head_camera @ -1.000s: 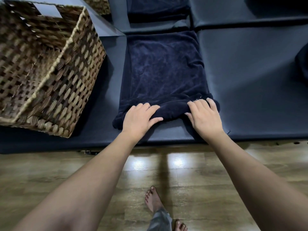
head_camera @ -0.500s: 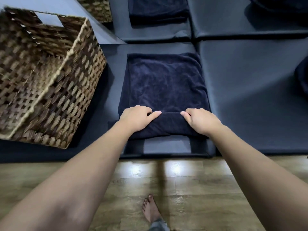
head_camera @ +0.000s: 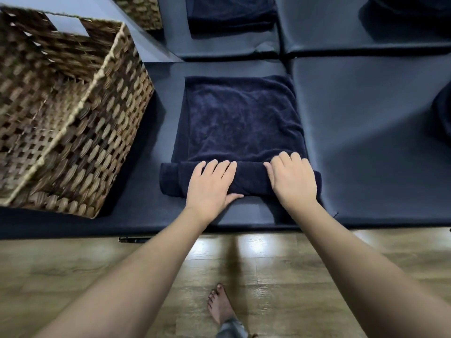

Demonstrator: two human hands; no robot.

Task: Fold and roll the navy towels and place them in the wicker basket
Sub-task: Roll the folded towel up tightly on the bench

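A navy towel point(head_camera: 241, 118) lies folded flat on the dark padded mat point(head_camera: 371, 147), and its near end is rolled into a thick roll point(head_camera: 251, 178). My left hand point(head_camera: 210, 185) presses on the roll's left half with its fingers laid over the top and its thumb at the near side. My right hand point(head_camera: 291, 179) lies flat over the roll's right half. The wicker basket point(head_camera: 102, 154) stands to the left on the mat, its inside showing no towels.
Another folded navy towel point(head_camera: 231, 13) lies on a mat further back. A second wicker basket point(head_camera: 141, 11) stands behind the first. A dark bundle point(head_camera: 444, 113) shows at the right edge. The mat's front edge meets a wooden floor with my bare foot point(head_camera: 220, 306).
Both hands have turned the towel's near end over into a thicker roll and moved it away from me. My fingers went from curled on the edge to laid flat over the roll.
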